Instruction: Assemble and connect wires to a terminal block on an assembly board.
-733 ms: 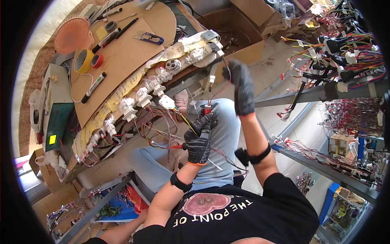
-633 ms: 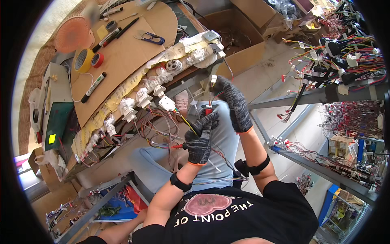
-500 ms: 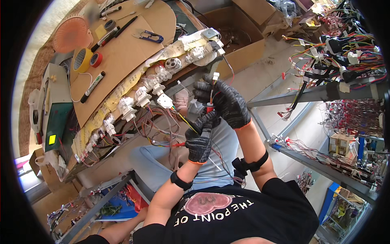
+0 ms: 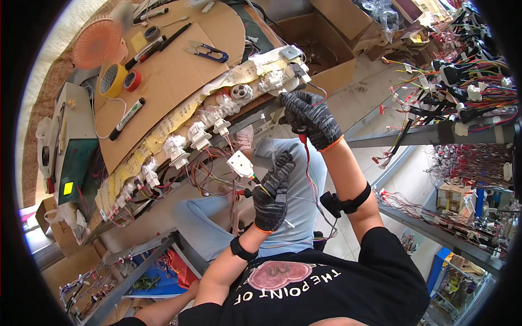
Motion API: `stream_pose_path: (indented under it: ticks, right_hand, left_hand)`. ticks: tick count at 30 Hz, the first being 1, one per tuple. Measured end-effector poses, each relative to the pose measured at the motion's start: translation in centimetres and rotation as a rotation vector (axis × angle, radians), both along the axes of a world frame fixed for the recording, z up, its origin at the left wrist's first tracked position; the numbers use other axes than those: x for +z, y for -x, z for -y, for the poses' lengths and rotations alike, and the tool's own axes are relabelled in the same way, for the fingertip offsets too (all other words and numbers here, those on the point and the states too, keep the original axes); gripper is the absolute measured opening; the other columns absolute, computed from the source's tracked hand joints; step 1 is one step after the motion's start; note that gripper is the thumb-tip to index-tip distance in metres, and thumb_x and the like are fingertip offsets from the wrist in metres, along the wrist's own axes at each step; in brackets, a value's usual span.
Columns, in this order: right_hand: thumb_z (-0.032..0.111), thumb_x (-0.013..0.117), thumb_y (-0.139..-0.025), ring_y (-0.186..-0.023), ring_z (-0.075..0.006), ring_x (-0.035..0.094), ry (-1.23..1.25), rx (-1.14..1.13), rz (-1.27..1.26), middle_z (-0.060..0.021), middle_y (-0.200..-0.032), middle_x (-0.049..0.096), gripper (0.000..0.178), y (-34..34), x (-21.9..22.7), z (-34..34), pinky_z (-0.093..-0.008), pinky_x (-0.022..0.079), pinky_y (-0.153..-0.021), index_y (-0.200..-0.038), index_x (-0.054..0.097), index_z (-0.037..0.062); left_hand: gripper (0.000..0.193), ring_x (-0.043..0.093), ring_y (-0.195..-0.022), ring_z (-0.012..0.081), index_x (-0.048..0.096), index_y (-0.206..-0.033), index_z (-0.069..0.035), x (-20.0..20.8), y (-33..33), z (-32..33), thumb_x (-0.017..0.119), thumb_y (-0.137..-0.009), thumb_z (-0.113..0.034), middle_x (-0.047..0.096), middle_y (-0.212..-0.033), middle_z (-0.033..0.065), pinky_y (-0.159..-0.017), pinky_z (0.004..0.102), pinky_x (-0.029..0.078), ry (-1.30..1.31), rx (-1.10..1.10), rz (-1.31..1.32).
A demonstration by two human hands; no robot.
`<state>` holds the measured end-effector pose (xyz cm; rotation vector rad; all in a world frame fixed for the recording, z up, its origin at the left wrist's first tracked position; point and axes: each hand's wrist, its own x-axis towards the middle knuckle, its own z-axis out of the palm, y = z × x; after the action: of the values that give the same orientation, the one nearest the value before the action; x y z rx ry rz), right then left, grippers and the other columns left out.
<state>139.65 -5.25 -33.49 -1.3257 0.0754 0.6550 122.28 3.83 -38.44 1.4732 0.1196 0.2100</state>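
My left hand (image 4: 272, 196), in a grey and black knit glove, is closed round a bundle of wires below the board. A flat white connector housing (image 4: 240, 164) sticks out past its fingers on these wires. My right hand (image 4: 312, 119), gloved the same way, is raised at the board's right end. Its fingers are closed on a wire harness, and a red-sleeved cable (image 4: 303, 139) hangs down below the palm. The fingertips partly hide the harness end. Along the board's edge, close to both hands, runs a row of white connector holders (image 4: 199, 136) on yellowish taped padding.
On the cardboard-topped table lie blue-handled thread snips (image 4: 211, 52), a marker (image 4: 126, 119), yellow tape (image 4: 112, 80) and red tape (image 4: 131, 81). An orange fan (image 4: 98, 43) stands at far left. A cardboard box (image 4: 326, 60) stands behind; metal racks (image 4: 435, 133) with wire harnesses line the right.
My right hand has moved up and right from beside the left hand to the board's right end, taking the harness along. My left hand has shifted slightly down and right, its fingers more upright.
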Motion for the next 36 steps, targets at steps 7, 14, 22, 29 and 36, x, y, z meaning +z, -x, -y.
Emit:
stream_pose_path:
  ticks: [7, 14, 22, 29, 36]
  right_hand:
    - [0.028, 0.066, -0.077, -0.042, -0.0063, 0.045, 0.013, -0.045, 0.027, -0.0017, -0.055, 0.055, 0.025, -1.0, 0.2, -0.7, -0.0192, 0.032, -0.039, -0.075, 0.063, 0.0035]
    - [0.025, 0.064, -0.08, -0.045, -0.0062, 0.045, 0.033, -0.098, 0.105, -0.0011, -0.059, 0.055, 0.022, -0.8, 0.6, -1.4, -0.0195, 0.035, -0.042, -0.078, 0.06, 0.0035]
    - [0.012, 0.071, -0.072, -0.072, -0.009, 0.057, 0.19, 0.012, 0.375, -0.0072, -0.078, 0.063, 0.025, 1.2, -0.4, -1.2, -0.0254, 0.046, -0.067, -0.089, 0.06, -0.003]
    - [0.013, 0.063, -0.078, -0.065, -0.008, 0.054, 0.003, -0.141, 0.2, -0.004, -0.075, 0.063, 0.016, 1.1, -0.8, -2.2, -0.0219, 0.043, -0.058, -0.089, 0.062, 0.0012]
    - [0.022, 0.06, -0.082, -0.06, -0.0065, 0.052, 0.064, -0.101, 0.183, -0.0025, -0.069, 0.061, 0.02, 0.5, -0.4, -2.4, -0.0195, 0.038, -0.053, -0.08, 0.062, 0.0027]
  left_hand:
    - [0.034, 0.05, -0.111, 0.0215, 0.056, -0.111, -0.001, 0.0, -0.4, -0.9, 0.044, -0.08, 0.008, 0.055, -0.116, 0.0125, -0.095, 0.0308, 0.036, -0.155, -0.072, 0.014]
    - [0.032, 0.051, -0.109, 0.0201, 0.056, -0.112, -0.001, 0.2, -1.7, -1.2, 0.044, -0.083, 0.005, 0.057, -0.113, 0.0107, -0.093, 0.0299, 0.037, -0.083, -0.067, 0.013]
    - [0.03, 0.052, -0.108, 0.0209, 0.054, -0.113, 0.0, 1.0, -3.4, -0.7, 0.042, -0.086, 0.001, 0.057, -0.112, 0.0115, -0.092, 0.0296, 0.038, -0.162, -0.046, 0.061]
    - [0.031, 0.047, -0.113, 0.0209, 0.052, -0.115, 0.002, 0.0, -3.4, 0.1, 0.042, -0.086, 0.001, 0.05, -0.122, 0.0135, -0.095, 0.0292, 0.036, 0.115, 0.068, -0.023]
    - [0.033, 0.044, -0.116, 0.0248, 0.053, -0.114, -0.001, 1.2, -3.1, -0.2, 0.046, -0.082, -0.004, 0.048, -0.124, 0.0136, -0.097, 0.0348, 0.032, -0.234, 0.192, 0.007]
